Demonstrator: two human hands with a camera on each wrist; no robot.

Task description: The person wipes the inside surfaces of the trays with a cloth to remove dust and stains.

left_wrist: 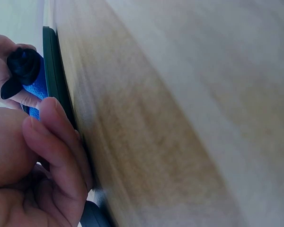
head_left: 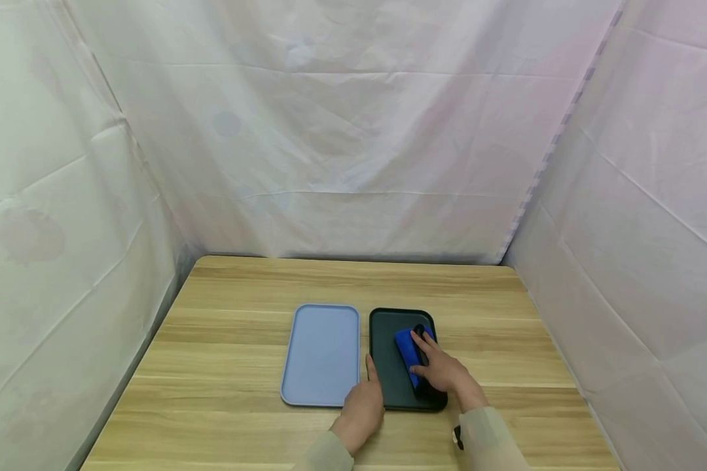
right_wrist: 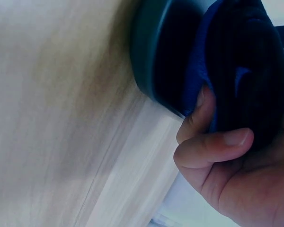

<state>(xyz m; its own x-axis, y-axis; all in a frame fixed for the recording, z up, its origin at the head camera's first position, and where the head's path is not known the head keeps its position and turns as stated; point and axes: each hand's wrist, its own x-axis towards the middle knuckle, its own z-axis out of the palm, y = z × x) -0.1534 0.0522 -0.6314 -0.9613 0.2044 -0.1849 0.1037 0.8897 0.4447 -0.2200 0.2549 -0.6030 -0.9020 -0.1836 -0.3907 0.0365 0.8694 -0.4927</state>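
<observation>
Head view: dark green tray (head_left: 389,333) lies flat on the wood-grain counter (head_left: 230,327), right of the light blue tray (head_left: 321,356), with a narrow gap between them. A blue-and-black fabric bundle (head_left: 406,348) rests aslant over the right half of the green tray.

Right hand (head_left: 444,373): fingers bent about the bundle, spread moderately; the right wrist view confirms fingertips against the fabric. Left hand (head_left: 362,404): covers the green tray's near-left corner, one finger straight along that rim, others bent. Whether it grips the rim or merely rests there: cannot tell.

Risks (judged). The bundle looks soft and folded; if held by one layer only, it could unroll or sag when lifted. Its near end sits close to the green tray's right rim, so a low sideways pull might catch there and drag the tray. Pressure from the left hand could push the green tray out of line, or nudge the light blue one through the small gap.

Edges and room. Bare wood extends left of the light blue tray, beyond both trays and to the right. Far edge runs close to the back curtain (head_left: 330,131); near edge not in view. Tightest clearance: between trays.
</observation>
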